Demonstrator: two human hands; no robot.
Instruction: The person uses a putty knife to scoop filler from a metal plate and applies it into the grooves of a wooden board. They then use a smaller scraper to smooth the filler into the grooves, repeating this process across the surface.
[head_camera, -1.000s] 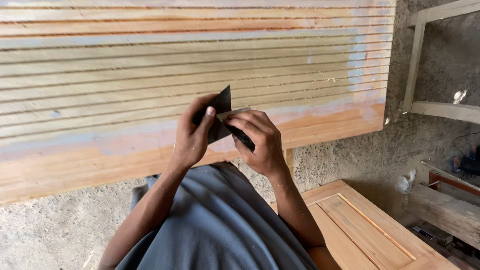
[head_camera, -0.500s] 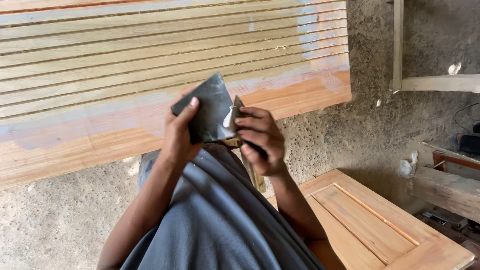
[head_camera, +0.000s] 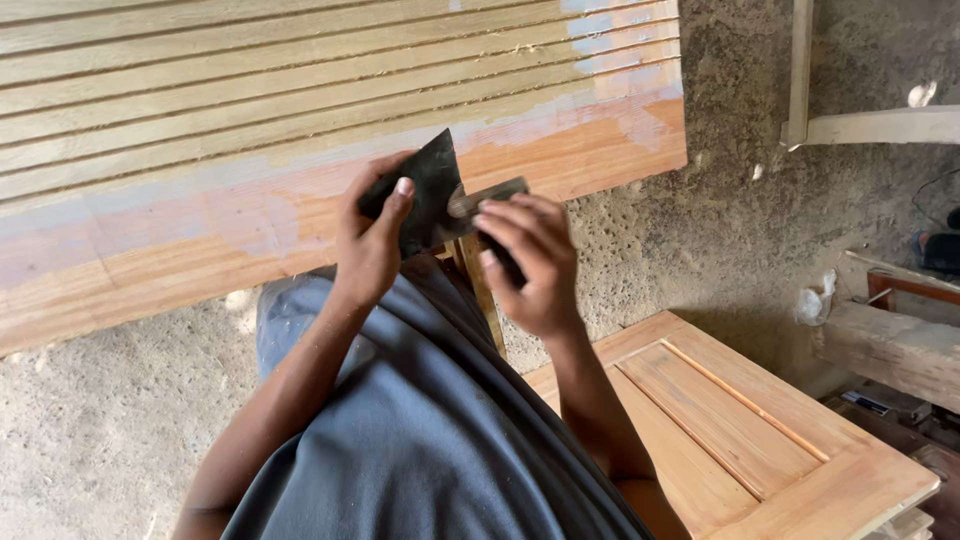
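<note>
My left hand (head_camera: 370, 240) pinches a dark sheet of sandpaper (head_camera: 432, 185) by its left side, thumb on top. My right hand (head_camera: 528, 262) holds the other side of the sheet, fingers curled over it and over a small dark block (head_camera: 497, 190) behind it. Both hands are raised in front of the lower edge of a large slatted wooden panel (head_camera: 300, 110), whose bottom rail shows pale filler patches. My grey shirt (head_camera: 420, 430) fills the lower middle.
A second wooden panel door (head_camera: 740, 420) lies flat at lower right. A narrow wooden leg (head_camera: 482, 290) stands under my hands. Rough concrete floor (head_camera: 90, 420) surrounds them. Timber frames (head_camera: 870, 125) and a beam (head_camera: 890, 350) sit at right.
The view has shifted so the slatted panel sits higher and further left. My hands have turned and refolded the sandpaper, with the sheet now pointing upward between them.
</note>
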